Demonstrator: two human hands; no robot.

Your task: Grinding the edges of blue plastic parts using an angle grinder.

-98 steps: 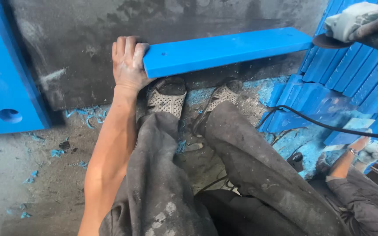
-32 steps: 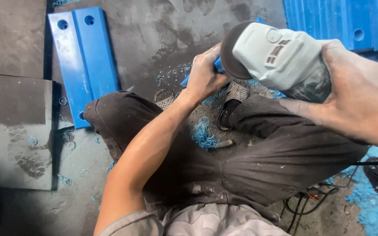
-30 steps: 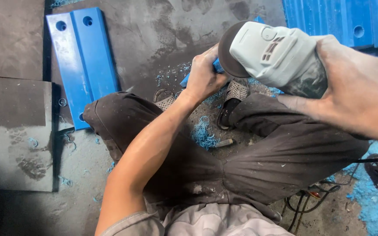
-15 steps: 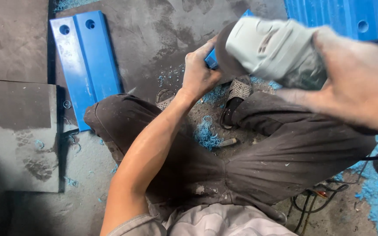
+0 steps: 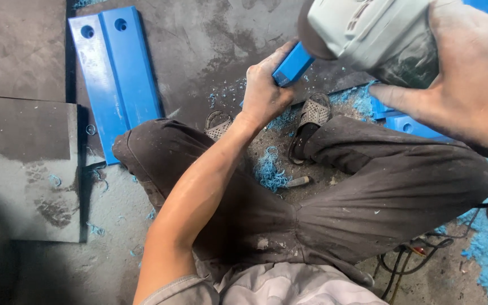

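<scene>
Left hand fingers clamped round end of short blue plastic bar, right hand wrapped on grey angle grinder just above them (blue shavings below: trimming underway, unfinished)

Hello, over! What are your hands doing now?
Left hand grips blue bar. Right hand holds grey grinder over it. Blue shavings underfoot.

Your grinder is chopped off at 12 o'clock and covers most of the blue bar. Your right hand runs off at 3 o'clock, so its grip's unclear.
</scene>
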